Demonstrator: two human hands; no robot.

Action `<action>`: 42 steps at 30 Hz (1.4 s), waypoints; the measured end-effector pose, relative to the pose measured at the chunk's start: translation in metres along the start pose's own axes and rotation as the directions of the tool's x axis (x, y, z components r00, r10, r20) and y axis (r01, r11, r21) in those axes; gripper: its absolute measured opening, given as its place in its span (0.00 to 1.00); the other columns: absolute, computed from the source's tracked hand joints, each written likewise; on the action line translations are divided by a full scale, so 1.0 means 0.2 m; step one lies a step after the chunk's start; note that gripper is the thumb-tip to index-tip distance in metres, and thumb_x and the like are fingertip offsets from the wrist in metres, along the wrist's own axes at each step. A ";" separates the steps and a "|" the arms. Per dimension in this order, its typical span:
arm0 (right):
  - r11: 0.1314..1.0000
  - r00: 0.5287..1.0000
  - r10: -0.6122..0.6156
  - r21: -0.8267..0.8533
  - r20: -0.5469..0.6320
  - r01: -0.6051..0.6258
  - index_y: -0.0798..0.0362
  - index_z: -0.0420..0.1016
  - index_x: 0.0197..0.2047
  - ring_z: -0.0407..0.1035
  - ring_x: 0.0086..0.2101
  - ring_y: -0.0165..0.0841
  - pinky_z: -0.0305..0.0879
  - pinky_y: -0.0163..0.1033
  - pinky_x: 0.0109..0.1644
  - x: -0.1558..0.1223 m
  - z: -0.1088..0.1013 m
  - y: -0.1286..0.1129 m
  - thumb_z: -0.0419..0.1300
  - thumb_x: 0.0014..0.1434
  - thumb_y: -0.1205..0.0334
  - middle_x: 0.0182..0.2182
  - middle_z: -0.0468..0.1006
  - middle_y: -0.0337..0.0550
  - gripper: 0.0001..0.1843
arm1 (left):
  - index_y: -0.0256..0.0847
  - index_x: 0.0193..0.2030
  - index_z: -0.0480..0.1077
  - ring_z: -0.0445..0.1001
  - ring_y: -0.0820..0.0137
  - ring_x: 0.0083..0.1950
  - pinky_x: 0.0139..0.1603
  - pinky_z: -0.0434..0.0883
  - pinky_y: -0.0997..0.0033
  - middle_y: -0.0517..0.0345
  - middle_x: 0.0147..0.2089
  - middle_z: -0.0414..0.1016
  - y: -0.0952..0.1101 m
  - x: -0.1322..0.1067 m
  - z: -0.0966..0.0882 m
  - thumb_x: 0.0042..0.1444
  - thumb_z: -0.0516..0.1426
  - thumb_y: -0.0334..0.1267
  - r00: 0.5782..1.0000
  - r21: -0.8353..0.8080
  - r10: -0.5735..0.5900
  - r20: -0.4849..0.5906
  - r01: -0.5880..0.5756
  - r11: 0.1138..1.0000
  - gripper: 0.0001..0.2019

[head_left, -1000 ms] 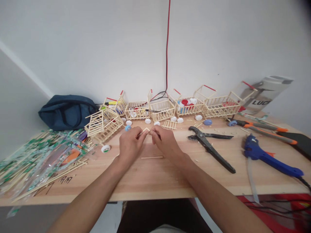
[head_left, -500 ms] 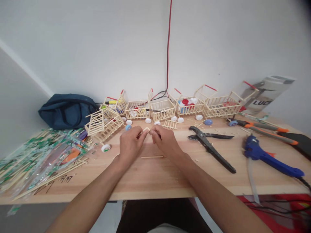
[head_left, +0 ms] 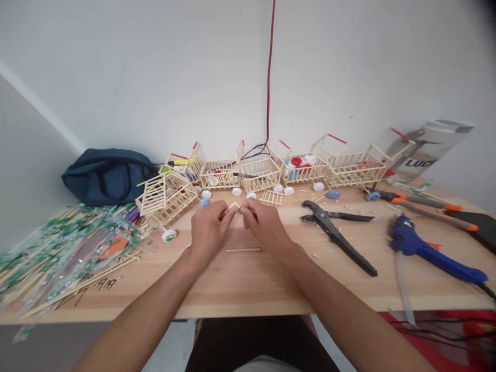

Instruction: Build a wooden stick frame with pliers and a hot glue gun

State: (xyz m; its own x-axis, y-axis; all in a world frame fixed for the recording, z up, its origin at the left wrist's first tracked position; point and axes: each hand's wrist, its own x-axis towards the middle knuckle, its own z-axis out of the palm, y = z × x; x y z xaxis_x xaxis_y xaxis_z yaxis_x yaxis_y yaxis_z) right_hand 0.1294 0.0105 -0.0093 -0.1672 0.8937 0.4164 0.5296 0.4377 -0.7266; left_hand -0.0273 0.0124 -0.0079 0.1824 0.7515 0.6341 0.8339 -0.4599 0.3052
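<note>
My left hand (head_left: 209, 228) and my right hand (head_left: 263, 223) meet over the middle of the wooden table (head_left: 248, 289). Both pinch a small piece made of thin wooden sticks (head_left: 234, 206) between their fingertips. A loose stick (head_left: 243, 250) lies on the table just under my hands. Behind them stands a row of small stick-built carts (head_left: 263, 174) with red handles, some holding bottle caps.
Black pliers (head_left: 337, 235) lie right of my hands, a blue glue gun (head_left: 430, 250) and orange-handled cutters (head_left: 422, 202) further right. Packets of sticks (head_left: 65, 253) cover the left side. A dark blue bag (head_left: 106, 175) sits at the back left. A red and black cable (head_left: 268, 77) hangs down the wall.
</note>
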 end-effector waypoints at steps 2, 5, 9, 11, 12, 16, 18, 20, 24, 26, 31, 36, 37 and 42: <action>1.000 1.000 0.001 -0.003 0.001 -0.001 0.51 0.63 0.25 0.63 0.24 0.29 0.53 0.34 0.33 0.00 0.00 0.00 0.50 0.62 0.65 0.19 0.68 0.34 0.13 | 0.38 0.23 0.63 0.58 0.75 0.23 0.27 0.53 0.72 0.63 0.20 0.62 0.00 0.00 0.00 0.60 0.53 0.46 1.000 0.009 0.004 -0.002 -0.004 1.000 0.18; 1.000 1.000 -0.001 -0.002 -0.003 0.001 0.51 0.63 0.25 0.63 0.24 0.28 0.53 0.34 0.33 0.00 0.00 0.00 0.50 0.62 0.65 0.19 0.68 0.33 0.13 | 0.38 0.23 0.63 0.59 0.75 0.24 0.28 0.53 0.72 0.63 0.20 0.63 0.00 0.00 0.00 0.60 0.54 0.46 1.000 0.010 0.002 0.000 -0.002 1.000 0.18; 1.000 1.000 -0.010 0.001 -0.007 0.010 0.52 0.64 0.25 0.62 0.24 0.28 0.53 0.33 0.33 0.00 0.00 0.00 0.51 0.62 0.65 0.19 0.67 0.33 0.13 | 0.38 0.23 0.63 0.59 0.75 0.24 0.28 0.53 0.72 0.63 0.20 0.63 0.00 0.00 0.00 0.60 0.54 0.46 1.000 0.007 0.004 -0.001 -0.004 1.000 0.18; 1.000 1.000 -0.013 0.003 -0.010 0.013 0.52 0.63 0.25 0.62 0.24 0.28 0.53 0.33 0.33 0.00 0.00 0.01 0.51 0.62 0.65 0.19 0.67 0.33 0.13 | 0.38 0.23 0.63 0.59 0.75 0.24 0.28 0.53 0.73 0.63 0.20 0.62 0.00 0.00 0.00 0.60 0.54 0.46 1.000 0.007 0.010 -0.011 -0.010 1.000 0.18; 1.000 1.000 -0.014 0.004 -0.011 0.014 0.52 0.63 0.25 0.62 0.24 0.28 0.53 0.33 0.33 0.00 0.00 0.01 0.51 0.62 0.65 0.19 0.67 0.33 0.13 | 0.38 0.23 0.63 0.59 0.75 0.24 0.28 0.53 0.73 0.64 0.20 0.62 0.00 0.00 0.00 0.60 0.54 0.46 1.000 0.005 0.012 -0.014 -0.012 1.000 0.18; 1.000 1.000 -0.005 0.006 -0.008 0.005 0.52 0.63 0.25 0.62 0.24 0.28 0.53 0.33 0.33 0.00 0.00 0.00 0.51 0.62 0.66 0.18 0.67 0.33 0.13 | 0.38 0.23 0.63 0.59 0.76 0.23 0.27 0.53 0.73 0.64 0.20 0.62 0.00 0.00 0.00 0.60 0.54 0.45 1.000 0.003 0.017 -0.019 -0.017 1.000 0.18; 1.000 1.000 -0.003 0.011 -0.005 0.003 0.52 0.63 0.25 0.62 0.24 0.28 0.53 0.33 0.32 -0.01 0.00 0.00 0.51 0.62 0.66 0.18 0.67 0.33 0.13 | 0.38 0.23 0.63 0.59 0.76 0.23 0.27 0.53 0.73 0.64 0.20 0.62 0.00 0.00 0.00 0.60 0.54 0.45 1.000 0.002 0.017 -0.022 -0.017 1.000 0.18; 1.000 1.000 -0.011 0.017 -0.007 0.011 0.52 0.63 0.25 0.62 0.23 0.28 0.53 0.33 0.32 -0.01 0.00 0.00 0.51 0.62 0.66 0.18 0.67 0.33 0.13 | 0.37 0.23 0.63 0.59 0.76 0.23 0.27 0.53 0.73 0.63 0.20 0.63 0.00 0.00 0.00 0.60 0.54 0.46 1.000 -0.001 0.015 -0.022 -0.015 1.000 0.18; 1.000 1.000 -0.014 0.005 -0.008 0.014 0.52 0.63 0.25 0.62 0.24 0.28 0.53 0.33 0.33 -0.01 0.00 0.00 0.51 0.62 0.65 0.18 0.67 0.33 0.13 | 0.37 0.23 0.64 0.59 0.76 0.24 0.27 0.53 0.73 0.63 0.20 0.63 0.00 0.00 0.01 0.60 0.54 0.46 1.000 -0.005 0.012 -0.021 -0.012 1.000 0.18; 1.000 1.000 -0.011 0.005 -0.007 0.011 0.52 0.64 0.25 0.62 0.24 0.28 0.53 0.33 0.33 -0.01 0.00 0.00 0.51 0.62 0.65 0.19 0.67 0.33 0.13 | 0.37 0.23 0.64 0.59 0.76 0.23 0.27 0.53 0.73 0.63 0.20 0.63 0.00 0.00 0.01 0.60 0.54 0.46 1.000 -0.005 0.010 -0.018 -0.010 1.000 0.18; 1.000 1.000 -0.004 0.009 -0.008 0.005 0.52 0.63 0.25 0.62 0.24 0.28 0.53 0.33 0.33 0.00 0.00 0.00 0.51 0.62 0.65 0.18 0.67 0.33 0.13 | 0.37 0.23 0.64 0.59 0.76 0.23 0.27 0.53 0.73 0.63 0.20 0.64 0.00 0.00 0.00 0.60 0.54 0.45 1.000 0.000 0.015 -0.022 -0.015 1.000 0.18; 1.000 1.000 -0.001 0.008 -0.004 0.001 0.52 0.64 0.25 0.62 0.24 0.28 0.53 0.33 0.33 0.00 0.00 0.00 0.51 0.62 0.65 0.19 0.67 0.33 0.13 | 0.37 0.23 0.64 0.59 0.76 0.23 0.27 0.53 0.73 0.63 0.20 0.63 0.00 0.00 0.00 0.60 0.54 0.45 1.000 -0.008 0.009 -0.016 -0.009 1.000 0.18; 1.000 1.000 -0.003 0.009 -0.006 0.004 0.52 0.64 0.25 0.62 0.24 0.28 0.53 0.33 0.33 0.00 0.00 0.00 0.51 0.62 0.65 0.19 0.67 0.33 0.13 | 0.37 0.23 0.64 0.59 0.76 0.24 0.27 0.53 0.73 0.63 0.20 0.63 0.00 0.00 0.00 0.60 0.54 0.45 1.000 -0.009 0.006 -0.015 -0.006 1.000 0.18; 1.000 1.000 -0.010 0.014 -0.014 0.010 0.51 0.63 0.24 0.62 0.24 0.28 0.53 0.33 0.32 0.00 0.00 0.00 0.51 0.62 0.65 0.18 0.67 0.33 0.14 | 0.37 0.23 0.64 0.60 0.75 0.24 0.28 0.54 0.73 0.63 0.21 0.64 0.00 0.00 0.01 0.60 0.54 0.46 1.000 -0.009 0.010 -0.013 -0.010 1.000 0.18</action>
State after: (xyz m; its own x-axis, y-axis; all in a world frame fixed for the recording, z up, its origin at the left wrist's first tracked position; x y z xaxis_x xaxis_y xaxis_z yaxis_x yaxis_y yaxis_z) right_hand 0.1291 0.0097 -0.0099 -0.1612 0.8878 0.4310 0.5161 0.4481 -0.7300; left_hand -0.0275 0.0130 -0.0093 0.1837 0.7406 0.6463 0.8273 -0.4716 0.3053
